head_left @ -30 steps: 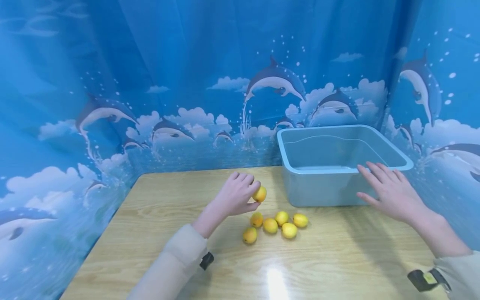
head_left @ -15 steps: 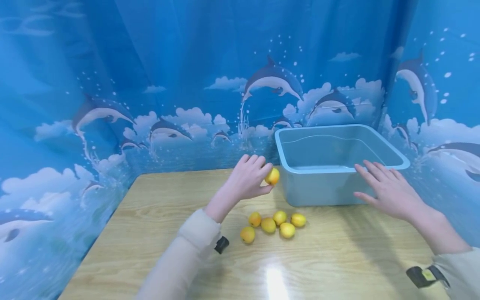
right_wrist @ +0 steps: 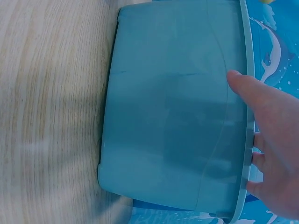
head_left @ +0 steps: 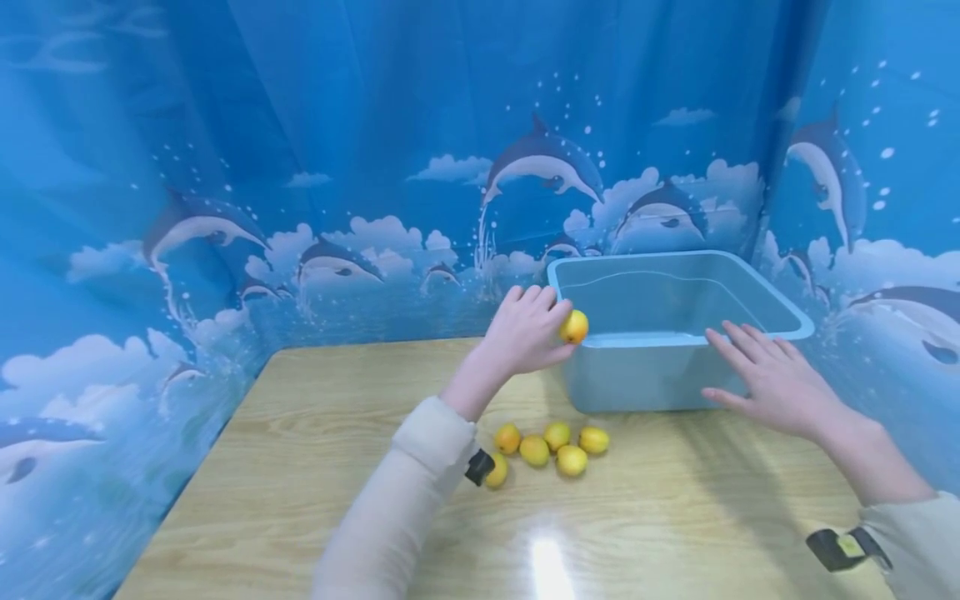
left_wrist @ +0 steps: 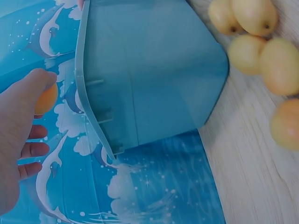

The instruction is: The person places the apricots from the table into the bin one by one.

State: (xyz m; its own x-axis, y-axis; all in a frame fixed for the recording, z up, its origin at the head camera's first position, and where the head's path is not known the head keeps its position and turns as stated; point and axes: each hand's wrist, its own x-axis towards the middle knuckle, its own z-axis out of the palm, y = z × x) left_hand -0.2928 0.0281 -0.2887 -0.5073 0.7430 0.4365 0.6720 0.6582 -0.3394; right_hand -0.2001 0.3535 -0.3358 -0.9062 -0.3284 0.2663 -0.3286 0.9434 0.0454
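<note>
My left hand [head_left: 527, 329] pinches a small yellow-orange fruit [head_left: 574, 327] between thumb and fingers. It is raised beside the left front corner of a blue-grey plastic bin [head_left: 622, 371]. In the left wrist view, the held fruit [left_wrist: 46, 100] shows partly behind the thumb, outside the bin's rim. My right hand [head_left: 780, 385] is at the bin's front right, fingers extended over the rim and holding nothing. In the right wrist view its thumb [right_wrist: 245, 86] lies before the bin's outer wall; whether it touches is unclear. Several similar fruits [head_left: 534, 450] lie grouped on the table below my left hand.
The wooden table [head_left: 300, 433] reaches back to a blue dolphin-print curtain [head_left: 360, 167], which also hangs on both sides. The bin stands at the table's back right, close to the curtain. A black wrist device [head_left: 478, 467] on my left sleeve overlaps one loose fruit in the head view.
My left hand has carried the pinched fruit up and to the right, from above the loose fruits to the bin's left front rim. My right hand has stayed nearly in place.
</note>
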